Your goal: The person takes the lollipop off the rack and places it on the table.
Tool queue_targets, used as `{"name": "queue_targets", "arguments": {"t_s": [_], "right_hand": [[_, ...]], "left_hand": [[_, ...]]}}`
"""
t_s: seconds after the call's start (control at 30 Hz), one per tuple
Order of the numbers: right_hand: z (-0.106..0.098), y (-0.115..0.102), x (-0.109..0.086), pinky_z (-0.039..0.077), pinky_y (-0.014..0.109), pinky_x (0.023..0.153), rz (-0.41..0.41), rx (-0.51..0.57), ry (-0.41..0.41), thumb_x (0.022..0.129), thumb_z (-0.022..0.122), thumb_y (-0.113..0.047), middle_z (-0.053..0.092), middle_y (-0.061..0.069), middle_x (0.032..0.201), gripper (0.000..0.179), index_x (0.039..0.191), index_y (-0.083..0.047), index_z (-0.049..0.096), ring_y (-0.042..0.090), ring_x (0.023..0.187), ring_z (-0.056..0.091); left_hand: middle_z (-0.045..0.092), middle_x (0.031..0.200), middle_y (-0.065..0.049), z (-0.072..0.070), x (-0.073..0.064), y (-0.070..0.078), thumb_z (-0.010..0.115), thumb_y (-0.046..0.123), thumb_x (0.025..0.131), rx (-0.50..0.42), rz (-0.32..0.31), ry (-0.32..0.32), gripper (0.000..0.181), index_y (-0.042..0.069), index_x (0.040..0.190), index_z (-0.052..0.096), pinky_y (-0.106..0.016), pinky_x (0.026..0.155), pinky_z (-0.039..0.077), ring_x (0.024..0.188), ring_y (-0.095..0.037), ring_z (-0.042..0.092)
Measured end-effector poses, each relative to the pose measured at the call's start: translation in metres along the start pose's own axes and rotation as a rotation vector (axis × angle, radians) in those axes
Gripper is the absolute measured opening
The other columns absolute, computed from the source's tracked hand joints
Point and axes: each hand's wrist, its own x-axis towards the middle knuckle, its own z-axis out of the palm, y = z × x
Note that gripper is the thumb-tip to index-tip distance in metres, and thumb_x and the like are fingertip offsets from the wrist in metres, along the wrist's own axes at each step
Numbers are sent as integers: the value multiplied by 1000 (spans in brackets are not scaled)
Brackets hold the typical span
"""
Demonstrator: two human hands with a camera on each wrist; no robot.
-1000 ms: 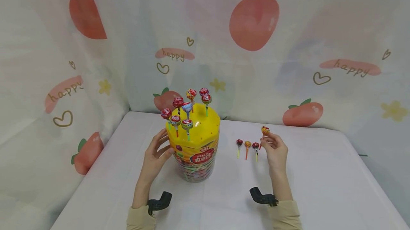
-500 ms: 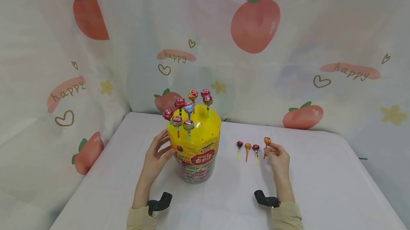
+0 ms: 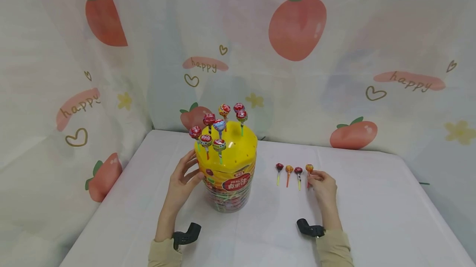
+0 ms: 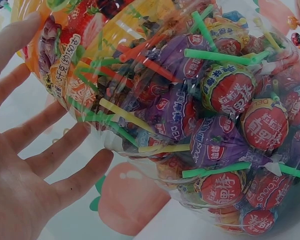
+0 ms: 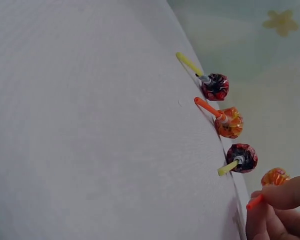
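Note:
My left hand (image 3: 180,186) rests spread fingers and thumb against the side of a clear candy tub (image 3: 229,199) with a yellow lid (image 3: 238,151). In the left wrist view the tub's wall (image 4: 225,150) shows wrapped lollipops packed inside, and the fingers (image 4: 70,187) lie fairly straight beside it. Several lollipops (image 3: 219,145) stand upright in the lid, mostly on its left and back. Right of the tub, my right hand (image 3: 324,186) pinches the red-orange stick of a yellow-orange wrapped lollipop (image 3: 309,168) between thumb and finger, low over the table.
Three lollipops lie in a row left of my right hand: a dark red one (image 3: 279,168), an orange one (image 3: 289,169) and another dark red one (image 3: 298,171). The white table (image 3: 372,217) meets a fruit-printed curtain (image 3: 238,81) at the back.
My right hand has lowered the lollipop from above the row to its right end, level with the other three. The left hand stays at the tub.

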Motion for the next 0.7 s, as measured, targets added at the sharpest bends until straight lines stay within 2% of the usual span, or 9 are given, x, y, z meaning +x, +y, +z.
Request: {"name": "queue_targets", "arguments": {"t_s": [0.13, 0.23, 0.43, 0.6, 0.7], "right_hand": [[4, -1, -1, 39, 22, 57, 22, -96, 26, 81, 65, -8, 72, 13, 82, 26, 106, 3, 68, 4, 61, 52], [6, -3, -2, 39, 24, 56, 42, -115, 32, 83, 64, -8, 71, 20, 89, 26, 106, 3, 68, 12, 63, 56], [5, -4, -3, 35, 26, 56, 25, -143, 44, 83, 66, -9, 71, 22, 89, 26, 105, 4, 69, 14, 60, 56], [4, -3, -4, 35, 27, 57, 29, -162, 41, 82, 68, -9, 71, 20, 86, 27, 105, 3, 69, 17, 63, 57], [4, 0, -4, 36, 26, 57, 25, -172, 42, 81, 69, -10, 71, 18, 85, 27, 105, 2, 69, 15, 62, 58]], "left_hand": [[44, 143, 7, 0, 0, 0, 64, 2, 89, 2, -4, 3, 64, 21, 146, 39, -50, 105, 46, 125, -4, 48], [44, 144, 3, 1, 0, 0, 64, 2, 89, 3, -2, 5, 64, 20, 145, 39, -57, 104, 43, 124, -3, 48], [44, 143, 4, 1, 0, 0, 64, 1, 88, 6, 8, 7, 65, 20, 145, 39, -57, 104, 43, 125, -2, 48], [43, 145, 0, 2, 0, 1, 64, 2, 89, 8, -9, 8, 65, 21, 146, 39, -56, 104, 43, 124, -2, 47], [43, 145, 0, 1, -1, 2, 64, 3, 89, 13, -20, 12, 65, 21, 145, 39, -55, 105, 43, 124, -2, 48]]}}
